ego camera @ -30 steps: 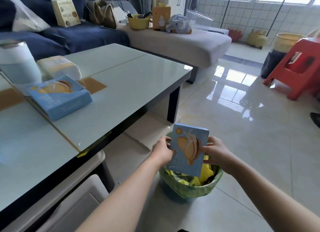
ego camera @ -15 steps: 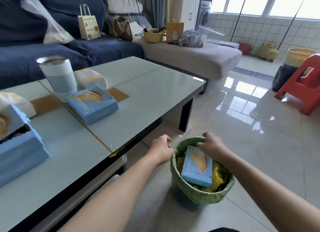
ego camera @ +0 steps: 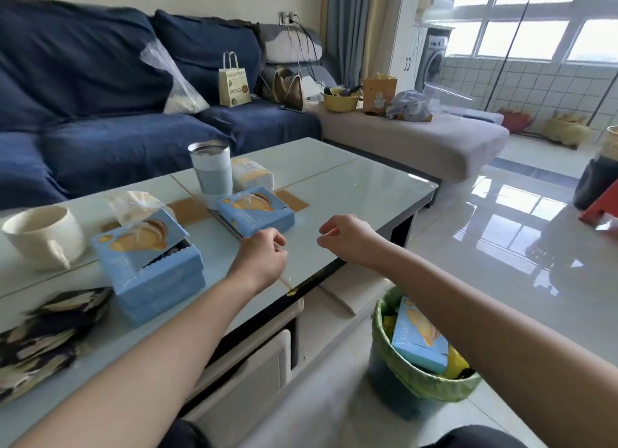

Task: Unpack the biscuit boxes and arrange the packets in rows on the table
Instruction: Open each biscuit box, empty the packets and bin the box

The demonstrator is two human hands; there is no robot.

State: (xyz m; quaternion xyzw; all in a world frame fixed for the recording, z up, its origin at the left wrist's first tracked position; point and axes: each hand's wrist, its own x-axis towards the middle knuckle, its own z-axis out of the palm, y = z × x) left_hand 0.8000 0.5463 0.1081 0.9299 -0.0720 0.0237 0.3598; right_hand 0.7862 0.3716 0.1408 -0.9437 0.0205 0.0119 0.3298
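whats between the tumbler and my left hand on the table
In the head view, a closed blue biscuit box lies between the tumbler and your left hand, flat on the table.

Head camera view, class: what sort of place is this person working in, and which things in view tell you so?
Most likely a home living room. A blue sofa runs behind a glass-topped coffee table, with a grey chaise beside it. A washing machine stands by the tiled wall at the window, which also suggests a flat.
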